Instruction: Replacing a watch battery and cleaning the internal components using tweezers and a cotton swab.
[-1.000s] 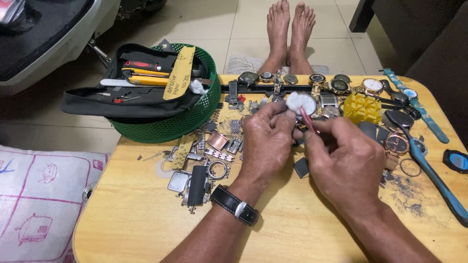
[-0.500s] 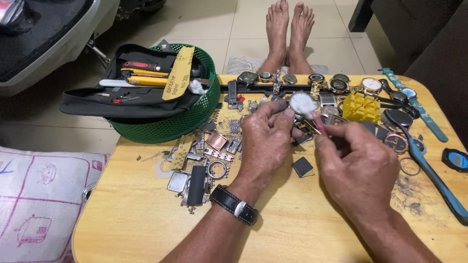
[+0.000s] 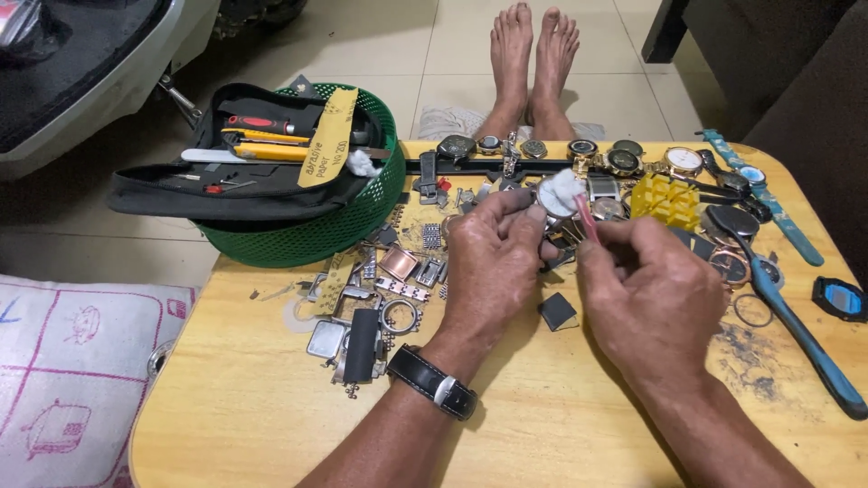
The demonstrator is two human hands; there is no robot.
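Both hands work on 1 watch case over the wooden bench (image 3: 542, 425).

Left hand (image 3: 493, 262), with a black wristwatch (image 3: 432, 382) on its wrist, has its grip pressed together on a round silver watch case (image 3: 553, 201), held just above the bench between thumb and fingertips; the case sits at the top right of that grip, partly covered by a white wad (image 3: 562, 185). Right hand (image 3: 653, 294) pinches a thin pink stick (image 3: 584, 215), whose tip touches the case; the case lies just up and left of this grip. A small dark square piece (image 3: 558, 312) lies on the bench between the 2 wrists. Loose watch parts are scattered left of the hands, a row of watches (image 3: 624, 161) beyond them, a yellow block (image 3: 669, 199) near right, and a green basket (image 3: 312, 230) with a tool pouch at far left.
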